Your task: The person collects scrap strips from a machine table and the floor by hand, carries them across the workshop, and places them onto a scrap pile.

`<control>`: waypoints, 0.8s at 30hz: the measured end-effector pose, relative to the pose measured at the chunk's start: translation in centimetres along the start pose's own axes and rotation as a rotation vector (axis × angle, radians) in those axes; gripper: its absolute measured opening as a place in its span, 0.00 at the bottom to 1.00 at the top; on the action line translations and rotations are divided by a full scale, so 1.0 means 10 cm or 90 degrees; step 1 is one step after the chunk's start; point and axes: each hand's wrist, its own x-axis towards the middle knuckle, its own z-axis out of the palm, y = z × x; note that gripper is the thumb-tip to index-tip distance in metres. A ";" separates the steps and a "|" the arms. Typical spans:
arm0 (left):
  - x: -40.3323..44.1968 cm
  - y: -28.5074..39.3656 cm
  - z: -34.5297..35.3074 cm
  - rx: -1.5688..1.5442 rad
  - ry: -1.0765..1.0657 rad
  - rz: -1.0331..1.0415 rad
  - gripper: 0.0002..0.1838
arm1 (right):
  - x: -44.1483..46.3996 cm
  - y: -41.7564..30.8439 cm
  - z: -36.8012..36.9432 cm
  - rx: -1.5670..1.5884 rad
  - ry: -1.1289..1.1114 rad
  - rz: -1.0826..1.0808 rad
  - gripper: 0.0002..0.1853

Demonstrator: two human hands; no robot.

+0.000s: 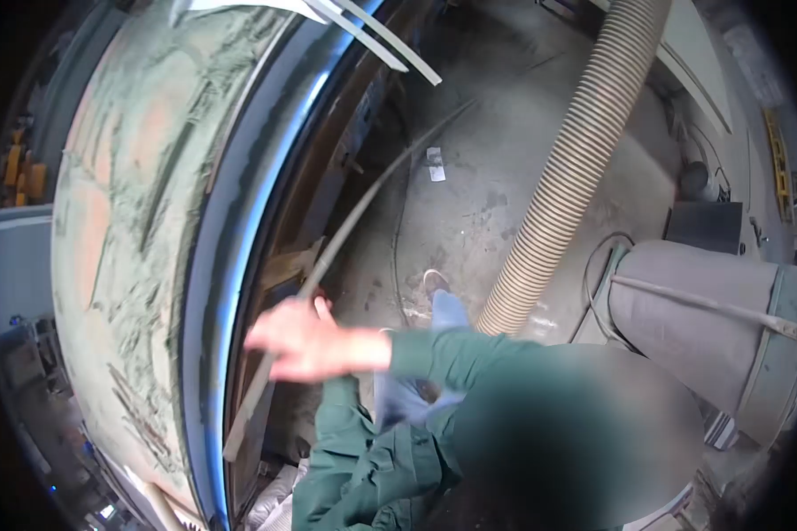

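Observation:
My right hand (299,342) reaches left across the view, with its fingers bent over a long thin grey strip (354,212). Motion blurs the fingertips. The strip runs at a slant from the floor at the upper middle, passes under the hand and ends near the lower left. My left sleeve (341,416) comes up from below, but my left hand is hidden behind the right wrist, so its fingers cannot be made out. Left of the hands stands a large panel (137,221) with a dusty greenish and orange surface and a dark blue edge (239,257).
A ribbed hose (576,159) slants down beside my legs. A covered grey drum (691,292) stands at the right, with cables near it. Pale strips (376,40) jut in at the top. A white paper (436,165) lies on the concrete floor (487,133).

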 end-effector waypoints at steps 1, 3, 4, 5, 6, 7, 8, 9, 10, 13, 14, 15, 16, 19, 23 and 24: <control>0.03 0.08 -0.17 -0.044 -0.051 0.111 0.23 | 0.08 0.29 -0.11 0.015 -0.007 -0.069 0.29; 0.23 0.83 0.02 -0.655 -0.200 -0.057 0.23 | 0.07 0.45 -0.26 0.045 -0.059 -0.047 0.30; 0.18 1.22 0.16 -0.158 -0.076 0.111 0.24 | 0.09 0.52 -0.22 0.130 -0.097 -0.050 0.26; 0.31 1.23 0.01 -0.191 -0.123 0.071 0.22 | 0.20 0.52 -0.25 0.232 -0.172 -0.043 0.22; 0.48 1.24 -0.05 -0.252 -0.111 0.047 0.18 | 0.31 0.37 -0.39 0.207 -0.243 0.021 0.19; 0.56 1.36 -0.16 0.102 -0.074 0.135 0.17 | 0.33 0.25 -0.46 0.199 -0.157 -0.043 0.18; 0.55 1.60 -0.09 0.220 -0.009 0.229 0.17 | 0.33 0.24 -0.49 0.278 -0.127 -0.009 0.19; 0.49 1.81 -0.03 0.074 0.040 0.123 0.18 | 0.34 0.26 -0.53 0.275 -0.038 -0.077 0.20; 0.48 2.01 -0.03 0.070 0.055 0.088 0.21 | 0.35 0.17 -0.75 0.225 0.021 -0.076 0.21; 0.19 3.13 -0.04 0.095 0.043 0.169 0.30 | 0.12 0.73 -1.09 -0.088 0.127 -0.002 0.38; 0.10 3.48 -0.15 0.054 0.052 0.202 0.31 | 0.00 0.90 -1.24 -0.164 0.114 0.059 0.45; -0.10 3.97 -0.17 -0.018 0.069 0.174 0.31 | -0.10 1.06 -1.38 -0.223 0.100 0.103 0.51; -0.16 4.28 -0.42 0.028 0.033 0.270 0.30 | -0.19 1.19 -1.51 -0.270 0.068 0.175 0.53; -0.34 5.26 -1.09 -0.094 -0.017 0.351 0.25 | -0.46 1.67 -1.82 -0.362 0.017 0.264 0.43; -0.34 6.03 -1.94 -0.105 -0.048 0.328 0.25 | -0.77 1.96 -2.13 -0.228 -0.003 0.313 0.05; -0.20 6.05 -2.32 -0.103 -0.014 0.290 0.29 | -0.81 1.90 -2.21 -0.148 0.014 0.349 0.06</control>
